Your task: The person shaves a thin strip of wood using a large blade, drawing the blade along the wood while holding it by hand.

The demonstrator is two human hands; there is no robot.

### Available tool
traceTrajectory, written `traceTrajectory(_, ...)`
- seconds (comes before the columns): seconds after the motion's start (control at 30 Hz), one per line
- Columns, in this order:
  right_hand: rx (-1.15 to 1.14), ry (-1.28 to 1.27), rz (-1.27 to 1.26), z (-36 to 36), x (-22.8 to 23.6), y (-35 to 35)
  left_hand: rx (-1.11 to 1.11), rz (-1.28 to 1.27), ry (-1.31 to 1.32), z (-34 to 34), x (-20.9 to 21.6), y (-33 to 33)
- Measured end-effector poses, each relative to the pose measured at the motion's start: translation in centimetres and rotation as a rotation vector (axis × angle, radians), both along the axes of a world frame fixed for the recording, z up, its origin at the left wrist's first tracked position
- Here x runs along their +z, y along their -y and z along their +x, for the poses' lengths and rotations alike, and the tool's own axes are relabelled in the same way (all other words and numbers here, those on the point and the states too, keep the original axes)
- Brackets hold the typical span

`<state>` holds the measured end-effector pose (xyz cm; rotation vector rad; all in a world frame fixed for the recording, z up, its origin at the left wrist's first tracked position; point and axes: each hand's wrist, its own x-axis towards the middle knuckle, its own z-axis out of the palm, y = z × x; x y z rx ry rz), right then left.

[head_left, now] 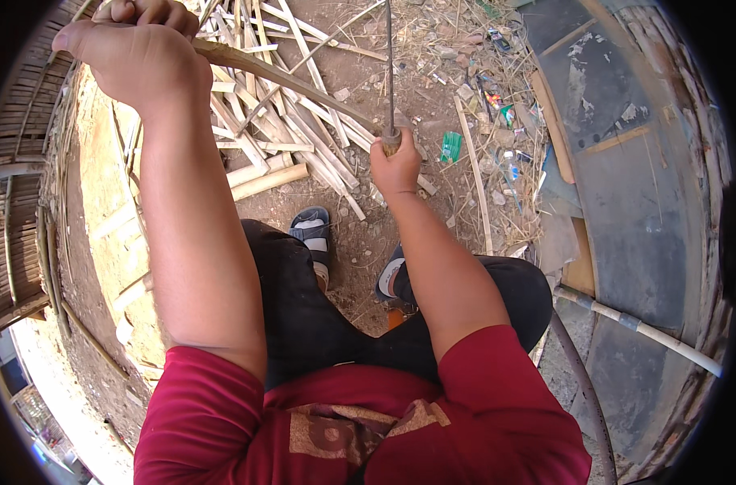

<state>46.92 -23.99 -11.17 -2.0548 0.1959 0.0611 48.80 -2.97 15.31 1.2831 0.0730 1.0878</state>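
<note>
My left hand (150, 69), raised at the upper left, is closed around a length of split bamboo (291, 79). The bamboo slants down to the right, and its far end comes close to my right hand (396, 170). That hand is wrapped round the short wooden handle (391, 145) of a long-bladed knife. Its dark, narrow blade (390, 69) points away from me and looks seen edge-on, running out of the top of the picture. I cannot tell whether the blade touches the bamboo.
Many split bamboo strips (323, 153) lie piled on the dirt ahead of my sandalled feet (311, 234). Litter and a green wrapper (451, 146) are scattered to the right. Grey panels (626, 202) and a pale pipe (651, 331) flank my right side. Woven bamboo walls (4, 242) stand left.
</note>
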Motion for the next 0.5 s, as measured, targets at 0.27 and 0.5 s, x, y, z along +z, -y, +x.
traceTrajectory(0.27, 0.098, -0.505, -0.311, -3.0, -8.0, 2.7, 0.026, -0.069, -0.021, 0.1, -0.1, -0.4)
traceTrajectory(0.5, -0.047, -0.741, 0.677, -2.0, -9.2, 2.6, -0.004, -0.007, -0.008, 0.6, -0.2, -0.5)
